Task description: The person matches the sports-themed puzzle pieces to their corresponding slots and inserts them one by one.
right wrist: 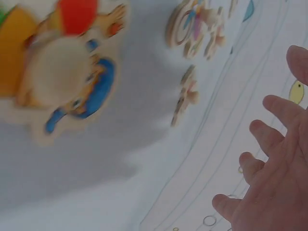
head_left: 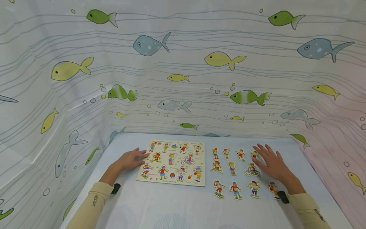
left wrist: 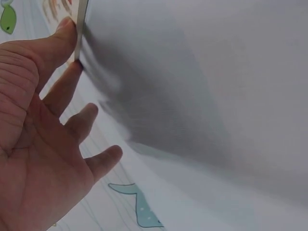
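1. White curtain sheeting (head_left: 200, 73) printed with green, yellow and grey-blue fish walls in a pale blue surface (head_left: 177, 203) on 3 sides in the head view. A wooden puzzle board (head_left: 172, 162) printed with cartoon children lies flat left of the middle. The left hand (head_left: 132, 159) rests beside the board's left edge, fingers straight and touching that edge. To the right of the board, loose cut-out figure pieces (head_left: 232, 168) lie in 3 rows, apart from each other. The right hand (head_left: 270, 162) lies flat and spread over the far right end of those rows, partly covering a cyclist piece (head_left: 252, 170) and the piece in the top row behind it. Both forearms wear cream sleeves; the left sleeve (head_left: 94, 199) carries small dark lettering too small to read. Small captions are printed on the board, also too small to read.

2. Left wrist view: the left hand (left wrist: 33, 139) shows its palm, its grip relaxed and spread, holding nothing. The thumb tip and forefinger tip touch the thin pale edge of the puzzle board (left wrist: 80, 29), seen end-on. A blue fish print shows low in the frame.

3. Right wrist view: the right hand (right wrist: 274, 178) has its grip splayed, fingers apart, holding nothing. A blurred figure piece with a red cap (right wrist: 62, 72) fills the upper left, and the cyclist piece (right wrist: 195, 26) lies further off, with another small piece just beside it.
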`<state>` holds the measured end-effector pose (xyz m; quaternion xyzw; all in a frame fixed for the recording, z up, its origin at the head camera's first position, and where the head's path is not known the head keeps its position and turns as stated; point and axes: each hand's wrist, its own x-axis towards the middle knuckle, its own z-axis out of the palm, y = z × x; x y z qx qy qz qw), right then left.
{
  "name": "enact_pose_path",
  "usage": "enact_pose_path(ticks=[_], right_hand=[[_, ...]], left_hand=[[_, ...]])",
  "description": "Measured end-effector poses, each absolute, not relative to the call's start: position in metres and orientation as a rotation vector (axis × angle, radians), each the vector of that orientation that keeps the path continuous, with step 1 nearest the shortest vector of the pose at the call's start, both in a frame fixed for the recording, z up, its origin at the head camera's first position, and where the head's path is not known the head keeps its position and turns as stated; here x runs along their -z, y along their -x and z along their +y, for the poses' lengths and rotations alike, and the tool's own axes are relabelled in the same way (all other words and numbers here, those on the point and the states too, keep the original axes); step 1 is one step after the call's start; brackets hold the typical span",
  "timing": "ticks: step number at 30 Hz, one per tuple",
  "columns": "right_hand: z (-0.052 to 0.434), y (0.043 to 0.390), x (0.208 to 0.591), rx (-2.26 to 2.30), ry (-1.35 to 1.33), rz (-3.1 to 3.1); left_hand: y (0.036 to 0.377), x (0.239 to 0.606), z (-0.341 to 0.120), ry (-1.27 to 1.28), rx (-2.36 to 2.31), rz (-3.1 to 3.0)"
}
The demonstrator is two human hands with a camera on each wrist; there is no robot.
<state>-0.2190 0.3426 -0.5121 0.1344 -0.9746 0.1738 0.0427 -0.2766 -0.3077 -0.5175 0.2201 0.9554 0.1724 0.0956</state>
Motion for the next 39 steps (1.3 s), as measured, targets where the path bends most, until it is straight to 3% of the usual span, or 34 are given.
enact_pose_path(ticks=[39], right_hand=[[0.262,0.252,0.528,-0.613,-0.64,-2.909]], left_hand=[[0.271,0.506,-0.298,-0.576,-0.483,2.804]])
